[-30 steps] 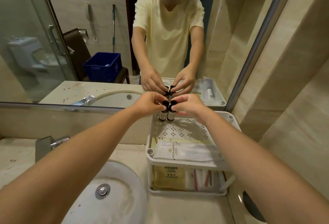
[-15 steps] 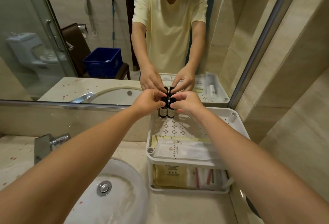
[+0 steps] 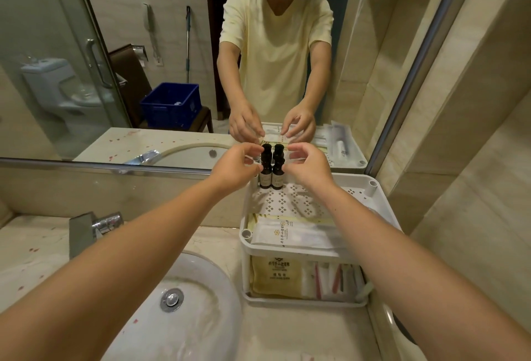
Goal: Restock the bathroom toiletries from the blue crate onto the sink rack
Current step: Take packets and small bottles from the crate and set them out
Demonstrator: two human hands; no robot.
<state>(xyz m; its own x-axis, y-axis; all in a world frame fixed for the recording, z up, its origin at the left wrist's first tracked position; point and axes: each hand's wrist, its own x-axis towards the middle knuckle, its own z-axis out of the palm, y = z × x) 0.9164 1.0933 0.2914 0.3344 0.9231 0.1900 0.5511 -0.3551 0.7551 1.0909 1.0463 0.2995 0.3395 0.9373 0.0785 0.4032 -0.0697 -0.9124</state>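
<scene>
From my remote station I see two small dark bottles [image 3: 271, 174] standing upright side by side, touching, at the back edge of the top tier of the white sink rack [image 3: 370, 188], hard against the mirror [image 3: 115, 59] so that their reflections rise directly above them. My left hand [image 3: 234, 164] sits just left of the bottles, its fingers curled with the tips close to the left bottle's neck; my right hand [image 3: 309, 164] mirrors it just right of the pair, thumb and fingers loosely apart. Both hands look released, with small gaps showing between fingertips and caps, though at the left thumb I cannot tell whether skin meets the bottle. Nearer me than the bottles on the same tier, a white sachet [image 3: 296, 235] lies flat over a yellow-edged packet, with bare perforated tray between them and the bottles. On the rack's lower tier lie a yellow packet [image 3: 275, 274] and, to its right, clear-wrapped items with red and white sticks [image 3: 330, 277]. Left of the rack is the white basin [image 3: 201, 317] with its chrome tap [image 3: 94, 228] on the marble counter. In the mirror, well behind the rack, the blue crate [image 3: 171, 105] rests on a dark chair.
</scene>
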